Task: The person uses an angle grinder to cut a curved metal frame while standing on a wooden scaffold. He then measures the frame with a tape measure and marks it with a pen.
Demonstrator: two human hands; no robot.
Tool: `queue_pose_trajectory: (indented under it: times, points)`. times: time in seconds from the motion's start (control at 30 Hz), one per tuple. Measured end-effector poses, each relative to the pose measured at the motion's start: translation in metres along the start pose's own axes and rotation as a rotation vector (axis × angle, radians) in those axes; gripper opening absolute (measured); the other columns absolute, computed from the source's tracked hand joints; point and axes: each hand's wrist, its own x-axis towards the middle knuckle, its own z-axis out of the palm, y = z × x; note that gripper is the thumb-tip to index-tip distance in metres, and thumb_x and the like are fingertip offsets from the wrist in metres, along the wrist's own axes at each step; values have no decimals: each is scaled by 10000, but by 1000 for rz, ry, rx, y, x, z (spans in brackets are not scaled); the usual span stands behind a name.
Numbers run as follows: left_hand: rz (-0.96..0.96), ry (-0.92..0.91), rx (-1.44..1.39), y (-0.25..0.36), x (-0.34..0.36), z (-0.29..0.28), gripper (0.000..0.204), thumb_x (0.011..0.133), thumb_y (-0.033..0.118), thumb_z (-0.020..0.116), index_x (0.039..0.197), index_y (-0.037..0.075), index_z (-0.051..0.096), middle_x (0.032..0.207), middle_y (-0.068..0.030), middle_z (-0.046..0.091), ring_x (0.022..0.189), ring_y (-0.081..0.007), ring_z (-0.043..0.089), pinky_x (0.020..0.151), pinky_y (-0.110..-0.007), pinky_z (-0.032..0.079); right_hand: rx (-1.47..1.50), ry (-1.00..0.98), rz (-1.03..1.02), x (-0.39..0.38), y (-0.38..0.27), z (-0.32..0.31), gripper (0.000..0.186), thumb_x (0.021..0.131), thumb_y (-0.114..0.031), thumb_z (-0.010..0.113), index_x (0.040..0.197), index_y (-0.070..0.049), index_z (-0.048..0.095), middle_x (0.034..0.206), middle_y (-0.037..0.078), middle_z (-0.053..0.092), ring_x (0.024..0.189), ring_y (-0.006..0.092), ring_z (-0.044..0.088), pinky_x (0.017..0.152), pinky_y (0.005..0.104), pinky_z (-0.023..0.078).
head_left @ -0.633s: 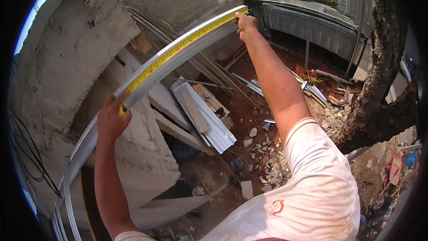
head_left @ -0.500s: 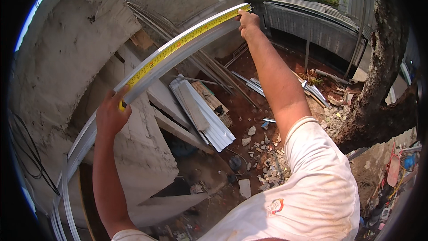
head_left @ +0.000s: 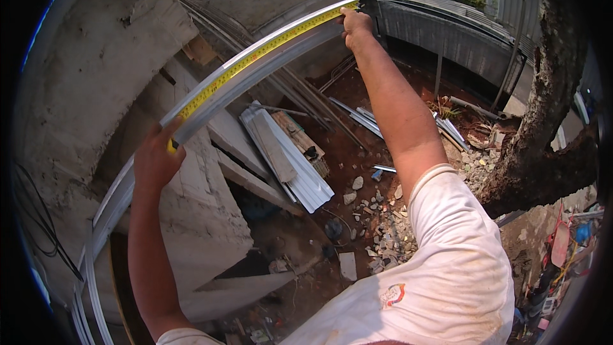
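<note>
A long silvery metal channel [head_left: 239, 89] runs from the lower left up to the far middle, bent by the lens. Along it lies the yellow blade of a tape measure [head_left: 268, 46], pulled out between my hands. My left hand [head_left: 158, 156] is closed round the tape measure's case, with only a bit of yellow and black showing, and presses against the channel. At the far end, my right hand [head_left: 356, 27] pinches the blade's end against the channel's tip. Its fingertips are partly hidden behind the hand.
A rough concrete wall [head_left: 83, 83] rises on the left, with black cables [head_left: 41, 223] hanging there. Below are corrugated sheets [head_left: 290, 166], rubble [head_left: 393, 233] and metal strips [head_left: 364, 118] on red soil. A thick tree trunk [head_left: 539, 108] stands close on the right.
Both hands, the channel and the tape have shifted slightly up and left in the picture, along with a small shift of the whole view. The grips look the same.
</note>
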Motion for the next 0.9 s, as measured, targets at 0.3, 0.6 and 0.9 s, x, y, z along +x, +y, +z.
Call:
queue_pose_trajectory:
  times: [0.3, 0.6, 0.9]
  points:
    - [-45, -34, 38, -3, 6, 5, 624, 759, 147, 723, 1367, 219, 605, 1181, -202, 615, 1018, -386, 648, 883, -444, 540, -80, -104, -121, -5, 13, -22, 188, 923, -302, 674, 861, -129, 633, 710, -29, 535, 601, 82, 482, 472, 273, 331]
    - [-39, -75, -77, 1, 7, -4, 618, 747, 111, 697, 1354, 201, 626, 1141, -178, 619, 1010, -368, 649, 883, -428, 529, -104, -197, -801, 6, 18, -35, 437, 1030, -412, 510, 846, -45, 660, 688, -11, 514, 551, 86, 474, 523, 260, 392]
    - [2, -102, -97, -4, 3, -12, 628, 734, 93, 703, 1353, 169, 625, 1080, -183, 612, 973, -361, 648, 888, -419, 520, -294, -649, -752, -22, -29, -17, 256, 991, -282, 621, 897, -46, 652, 829, 34, 640, 785, 128, 646, 749, 291, 539]
